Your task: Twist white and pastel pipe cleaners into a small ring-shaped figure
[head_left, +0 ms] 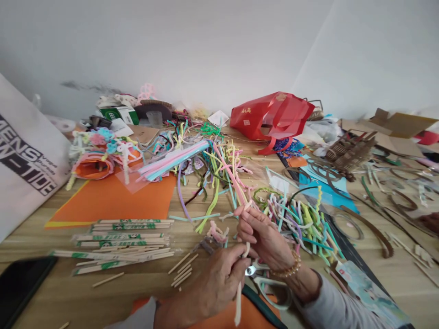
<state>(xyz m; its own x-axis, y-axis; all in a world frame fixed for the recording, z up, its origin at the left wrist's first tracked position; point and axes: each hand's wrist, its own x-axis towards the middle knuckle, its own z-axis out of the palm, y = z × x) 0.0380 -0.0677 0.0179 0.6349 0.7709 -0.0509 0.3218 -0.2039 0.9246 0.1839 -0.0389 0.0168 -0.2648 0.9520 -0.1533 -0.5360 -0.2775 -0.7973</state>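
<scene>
A cream pipe cleaner (238,305) runs between my two hands, its lower end hanging down. My left hand (219,278) is closed around its lower part. Just above and to the right, my right hand (262,235), with a beaded bracelet at the wrist, pinches the upper part, where a short bent bit shows at the fingertips. Partly hidden beneath my hands lie scissors (250,270) with pale handles. A dark green curved handle (261,310) rests on an orange sheet below. Behind my right hand is a pile of coloured pipe cleaners (305,219).
Wrapped chopsticks (126,236) and short cut sticks (181,276) lie left. Farther back are an orange sheet (137,201), a bundle of pastel pipe cleaners (174,162) and a red bag (270,114). A phone (25,288) lies lower left. Another person's hand (429,222) shows at the right edge.
</scene>
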